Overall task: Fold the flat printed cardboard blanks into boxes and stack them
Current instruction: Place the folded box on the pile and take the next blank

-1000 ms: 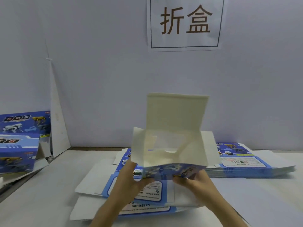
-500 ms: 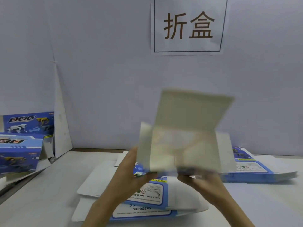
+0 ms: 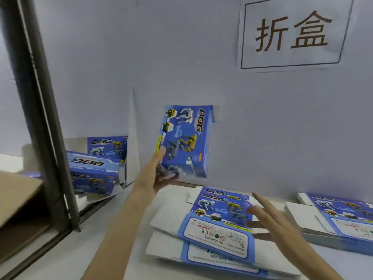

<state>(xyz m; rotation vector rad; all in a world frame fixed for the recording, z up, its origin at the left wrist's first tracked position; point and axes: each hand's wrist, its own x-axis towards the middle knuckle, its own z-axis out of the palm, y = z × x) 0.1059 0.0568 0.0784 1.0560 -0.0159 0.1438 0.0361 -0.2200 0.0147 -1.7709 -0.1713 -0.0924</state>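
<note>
A folded blue box (image 3: 185, 140) printed with toy dogs is held up in the air, standing on end, in front of the grey wall. My left hand (image 3: 156, 174) grips its lower left corner. My right hand (image 3: 268, 221) hovers with straight, spread fingers over the flat printed blanks (image 3: 218, 225) lying on the white table in front of me. Two finished boxes (image 3: 94, 170) lie stacked at the far left, behind a dark post.
A second pile of flat blanks (image 3: 341, 217) lies at the right. A dark metal post (image 3: 40, 110) rises at the left beside a brown cardboard surface (image 3: 16, 195). A paper sign (image 3: 292, 33) hangs on the wall.
The box was open and held in both hands; now it is closed and only my left hand holds it, carried leftward. My right hand has let go. The view has swung left.
</note>
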